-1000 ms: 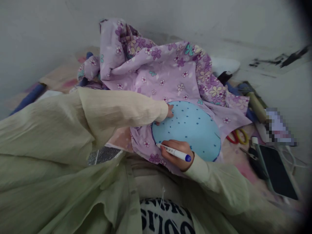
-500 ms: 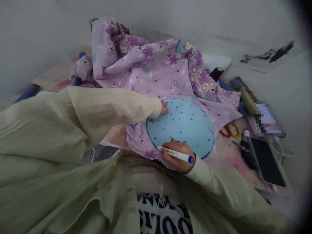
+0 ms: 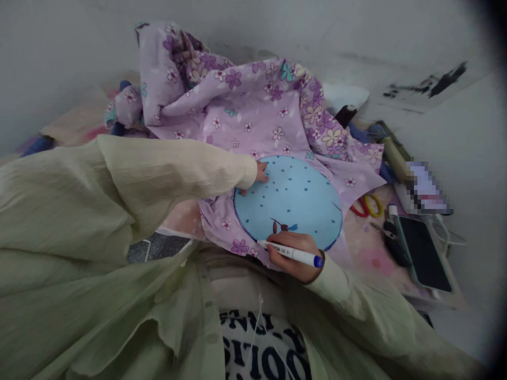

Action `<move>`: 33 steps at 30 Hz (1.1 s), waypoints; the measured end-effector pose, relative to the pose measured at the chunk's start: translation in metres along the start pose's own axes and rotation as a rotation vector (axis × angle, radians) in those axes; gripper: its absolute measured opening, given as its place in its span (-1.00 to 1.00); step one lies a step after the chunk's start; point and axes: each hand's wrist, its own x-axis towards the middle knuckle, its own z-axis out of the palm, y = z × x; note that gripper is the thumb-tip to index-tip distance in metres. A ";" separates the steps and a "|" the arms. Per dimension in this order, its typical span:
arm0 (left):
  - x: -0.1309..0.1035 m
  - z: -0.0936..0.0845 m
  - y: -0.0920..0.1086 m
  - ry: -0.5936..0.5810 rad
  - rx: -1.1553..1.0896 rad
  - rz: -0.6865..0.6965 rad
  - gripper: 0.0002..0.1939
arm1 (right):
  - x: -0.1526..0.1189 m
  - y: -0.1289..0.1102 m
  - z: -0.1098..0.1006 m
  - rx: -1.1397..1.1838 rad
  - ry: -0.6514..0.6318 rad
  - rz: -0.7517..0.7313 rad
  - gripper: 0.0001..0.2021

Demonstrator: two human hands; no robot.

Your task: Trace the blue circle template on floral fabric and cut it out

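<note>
A round light-blue piece [image 3: 293, 192] with dark blue dots lies on purple flowered fabric [image 3: 249, 121]. My left hand [image 3: 259, 175] rests on its upper left edge with fingers spread, partly covered by the sleeve. In my right hand [image 3: 297, 256] is a white marker [image 3: 291, 254] with a blue end, held like a pen. Its tip meets the lower left rim of the round piece. A dark blue line runs along part of that rim. Dark red and blue marks show on the piece just above my right hand.
To the right are scissors with red and yellow handles [image 3: 374, 205], a dark phone [image 3: 424, 254], a marker cap [image 3: 392, 209] and a cable [image 3: 443, 232]. The fabric is bunched up at the back, near a grey wall [image 3: 277, 26].
My right hand and the marker have moved a little to the right along the lower rim, baring more of the printed marks. My left hand stays on the piece. The view has shifted slightly.
</note>
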 end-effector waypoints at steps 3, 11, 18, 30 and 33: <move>0.007 0.000 -0.003 -0.127 0.083 -0.003 -0.08 | -0.002 -0.001 -0.002 0.003 0.007 0.016 -0.89; 0.009 -0.002 -0.001 -0.190 0.169 -0.007 -0.05 | -0.008 -0.003 -0.011 0.007 -0.033 0.036 -0.88; 0.010 -0.003 0.000 -0.213 0.204 -0.006 -0.05 | -0.017 -0.001 -0.014 0.022 -0.029 0.062 -0.88; 0.014 0.001 -0.008 -0.222 0.192 0.010 -0.01 | -0.023 -0.011 -0.052 0.080 0.087 0.226 -0.88; 0.017 0.001 -0.009 -0.213 0.192 0.000 -0.01 | -0.028 -0.011 -0.073 0.079 0.183 0.279 -0.88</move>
